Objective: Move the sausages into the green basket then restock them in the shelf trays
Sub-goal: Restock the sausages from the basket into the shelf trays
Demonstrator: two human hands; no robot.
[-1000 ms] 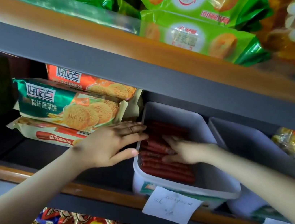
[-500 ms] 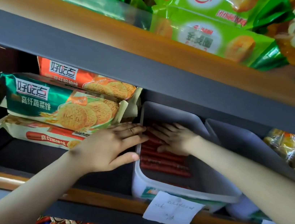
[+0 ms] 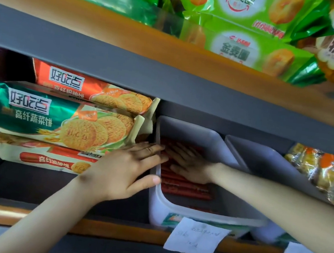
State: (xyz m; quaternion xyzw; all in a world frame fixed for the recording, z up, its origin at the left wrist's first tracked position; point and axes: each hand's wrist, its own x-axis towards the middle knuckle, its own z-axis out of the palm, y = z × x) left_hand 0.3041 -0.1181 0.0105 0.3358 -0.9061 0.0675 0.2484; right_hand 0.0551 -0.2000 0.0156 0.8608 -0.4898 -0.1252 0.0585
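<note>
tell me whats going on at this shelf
A person is restocking sausages in a white shelf tray. The right hand lies flat on the red sausages inside the tray, fingers straight, pressing or arranging them. The left hand, also flat, rests against the tray's left wall beside stacked biscuit packs. The green basket is not in view.

Slim red sausages are being kept side by side, lying crosswise, in a white plastic shelf tray that is being carried by the shelf. Those further back are being covered by the flat right hand. A second tray is being kept just beside, on the right.
</note>
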